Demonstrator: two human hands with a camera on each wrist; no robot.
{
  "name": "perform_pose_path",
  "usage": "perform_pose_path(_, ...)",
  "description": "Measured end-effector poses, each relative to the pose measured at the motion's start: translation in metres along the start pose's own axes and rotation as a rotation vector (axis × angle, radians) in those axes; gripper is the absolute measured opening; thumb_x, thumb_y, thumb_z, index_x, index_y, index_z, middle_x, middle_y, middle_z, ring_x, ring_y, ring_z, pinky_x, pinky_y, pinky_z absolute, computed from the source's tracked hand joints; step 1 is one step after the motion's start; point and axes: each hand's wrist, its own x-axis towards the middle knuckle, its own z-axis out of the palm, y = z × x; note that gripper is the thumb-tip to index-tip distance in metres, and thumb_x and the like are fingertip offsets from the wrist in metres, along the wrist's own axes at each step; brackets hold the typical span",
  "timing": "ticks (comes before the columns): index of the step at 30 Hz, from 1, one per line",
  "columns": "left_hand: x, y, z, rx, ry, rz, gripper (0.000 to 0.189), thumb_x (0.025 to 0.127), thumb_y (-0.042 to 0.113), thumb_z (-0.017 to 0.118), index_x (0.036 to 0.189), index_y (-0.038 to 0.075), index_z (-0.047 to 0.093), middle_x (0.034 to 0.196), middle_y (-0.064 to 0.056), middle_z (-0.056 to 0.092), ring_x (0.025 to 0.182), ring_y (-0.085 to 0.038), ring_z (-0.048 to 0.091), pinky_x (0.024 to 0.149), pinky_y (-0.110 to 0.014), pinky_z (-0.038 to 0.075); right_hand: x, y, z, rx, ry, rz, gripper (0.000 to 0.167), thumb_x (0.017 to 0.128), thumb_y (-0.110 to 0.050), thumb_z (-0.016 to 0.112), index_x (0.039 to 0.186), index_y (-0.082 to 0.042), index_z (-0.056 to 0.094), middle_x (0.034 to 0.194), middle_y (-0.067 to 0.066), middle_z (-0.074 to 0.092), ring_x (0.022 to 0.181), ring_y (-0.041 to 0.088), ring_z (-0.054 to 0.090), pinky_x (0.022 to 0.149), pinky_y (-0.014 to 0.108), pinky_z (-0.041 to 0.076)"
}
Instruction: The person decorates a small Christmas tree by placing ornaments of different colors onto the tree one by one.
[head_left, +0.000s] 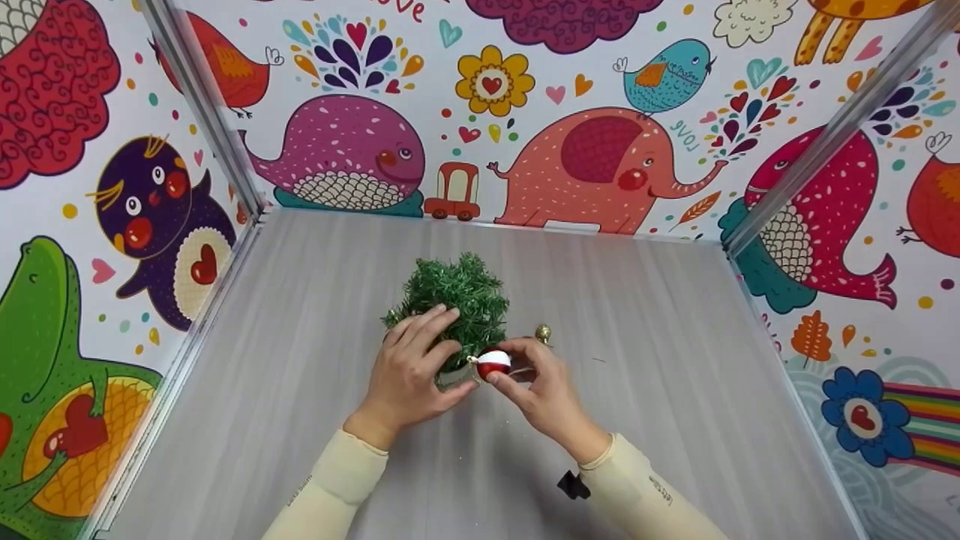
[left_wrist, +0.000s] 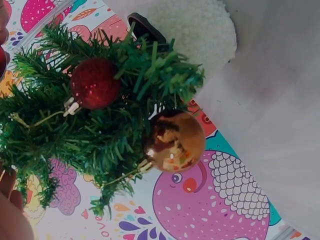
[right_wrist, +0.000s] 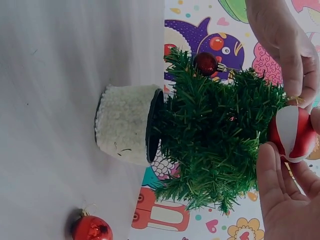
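Observation:
A small green artificial Christmas tree (head_left: 457,289) stands in a fuzzy white pot (right_wrist: 125,122). My right hand (head_left: 544,386) pinches a red-and-white striped bauble (right_wrist: 295,132) between thumb and fingers, close by the treetop. On the bauble's gold cap is a thin loop. My left hand (head_left: 412,371) lies against the near left side of the tree, fingers extended over the branches, and in the right wrist view its fingertips are right at the loop. A dark red glitter bauble (left_wrist: 95,83) and a shiny gold bauble (left_wrist: 176,141) hang among the branches.
A shiny red bauble (right_wrist: 92,227) lies on the table beside the pot. In the head view, a small gold bauble (head_left: 543,332) is just beyond my right hand. Cartoon-printed panels (head_left: 465,112) with metal corner posts surround the grey wood-grain table (head_left: 660,360).

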Motion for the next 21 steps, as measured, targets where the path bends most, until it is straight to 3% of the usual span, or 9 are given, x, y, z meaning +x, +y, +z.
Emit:
perform_pose_path(10,-0.001,0.0035,-0.0009,0.014,0.008,0.027,0.028,0.076,0.038,0.076,0.082,0.013,0.069,0.138,-0.009,0.058,0.13,-0.028,0.051,0.103,-0.046,0.039,-0.0015,0.0004,0.0015,0.019,-0.003,0.048,0.035,0.086,-0.005,0.076,0.117,0.003,0.061,0.105,0.008,0.064,0.086,0.024,0.068,0.07,0.034,0.059)
perform_pose_path(17,-0.0006,0.0047,-0.0002,-0.007,0.005,0.015,0.038,0.082,0.052,0.069,0.078,0.014,0.072,0.14,-0.008,0.057,0.132,-0.028,0.05,0.103,-0.048,0.039,-0.0019,0.0006,0.0022,0.02,0.004,-0.012,0.038,0.083,-0.001,0.078,0.116,0.004,0.06,0.104,0.01,0.064,0.086,0.026,0.068,0.069,0.034,0.059)
perform_pose_path(21,-0.0011,0.0052,0.0003,-0.02,0.012,-0.004,0.034,0.081,0.048,0.074,0.076,0.014,0.072,0.14,-0.008,0.057,0.132,-0.028,0.05,0.104,-0.048,0.037,-0.0021,-0.0005,0.0022,0.018,0.001,-0.042,0.039,0.082,0.0,0.079,0.116,0.004,0.06,0.104,0.011,0.063,0.086,0.025,0.068,0.068,0.034,0.06)
